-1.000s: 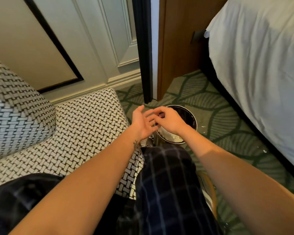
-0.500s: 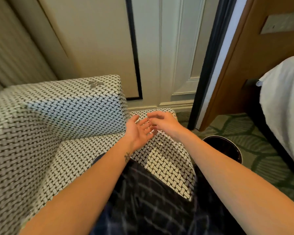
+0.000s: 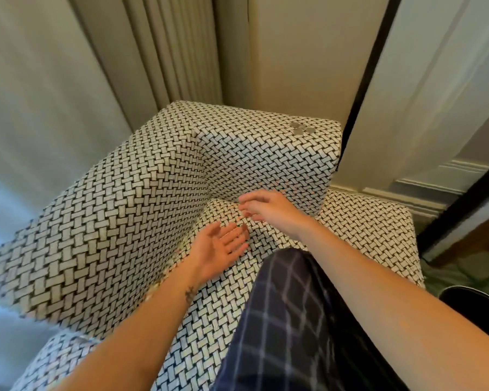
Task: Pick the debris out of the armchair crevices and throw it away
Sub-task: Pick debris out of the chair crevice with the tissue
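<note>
- Debris (image 3: pixel 152 287) shows only as small pale flecks, blurred, in the seam where the armchair (image 3: pixel 110 221) arm meets the seat cushion (image 3: pixel 364 230).
- Right hand (image 3: pixel 268 207) reaches toward the back corner crevice, its fingers (image 3: pixel 249 199) loosely spread and holding nothing I can make out. I judge it is about to pick.
- Left hand (image 3: pixel 218 251) hovers just beside it, palm up and fingers wide, probably cupped to collect what comes out.
- A knee in plaid trousers (image 3: pixel 294 320) rests on the cushion, bringing the person close to the corner.
- The waste bin (image 3: pixel 477 301) rim sits on the floor at the right, near enough for dumping.
</note>
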`<state>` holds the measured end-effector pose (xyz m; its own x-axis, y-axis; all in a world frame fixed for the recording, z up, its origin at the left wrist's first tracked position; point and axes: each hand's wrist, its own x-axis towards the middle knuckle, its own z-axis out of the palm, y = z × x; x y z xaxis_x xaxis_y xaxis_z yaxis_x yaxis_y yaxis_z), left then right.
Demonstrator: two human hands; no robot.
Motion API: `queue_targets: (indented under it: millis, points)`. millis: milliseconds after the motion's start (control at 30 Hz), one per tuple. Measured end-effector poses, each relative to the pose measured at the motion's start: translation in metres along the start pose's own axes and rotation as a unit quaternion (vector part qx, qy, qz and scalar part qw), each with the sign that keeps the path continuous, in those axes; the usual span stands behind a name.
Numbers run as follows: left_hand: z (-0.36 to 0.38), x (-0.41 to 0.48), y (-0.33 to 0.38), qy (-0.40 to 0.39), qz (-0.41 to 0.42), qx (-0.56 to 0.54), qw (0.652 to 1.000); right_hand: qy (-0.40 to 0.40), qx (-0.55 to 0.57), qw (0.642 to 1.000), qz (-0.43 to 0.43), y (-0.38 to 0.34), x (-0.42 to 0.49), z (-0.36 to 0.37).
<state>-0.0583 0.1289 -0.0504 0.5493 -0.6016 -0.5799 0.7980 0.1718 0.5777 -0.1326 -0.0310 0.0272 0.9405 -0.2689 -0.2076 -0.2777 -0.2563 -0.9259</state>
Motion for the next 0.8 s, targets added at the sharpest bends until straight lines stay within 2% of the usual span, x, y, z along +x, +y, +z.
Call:
queue_targets:
  millis: [167, 367, 567, 633, 733, 800]
  points:
    - [-0.054, -0.002, -0.006, 0.009, -0.003, -0.109, 0.994, -0.050, -0.074, 0.996, -0.009, 0.005, 0.040, 0.044]
    - [-0.087, -0.010, -0.022, -0.059, -0.008, -0.258, 0.964, -0.129, -0.196, 0.972, -0.023, 0.013, 0.076, 0.079]
    - [-0.098, 0.001, -0.020, -0.109, -0.028, -0.311, 0.944, -0.179, -0.285, 0.941, -0.024, 0.031, 0.114, 0.113]
    - [-0.102, 0.008, -0.018, -0.124, -0.041, -0.325, 0.937, -0.190, -0.346, 0.917, -0.054, 0.036, 0.126, 0.121]
    - [-0.107, 0.015, -0.020, -0.128, -0.044, -0.323, 0.937, -0.195, -0.474, 0.846, -0.144, 0.042, 0.140, 0.131]
    - [-0.109, 0.019, -0.021, -0.116, -0.046, -0.317, 0.940, -0.194, -0.515, 0.817, -0.169, 0.045, 0.147, 0.133]
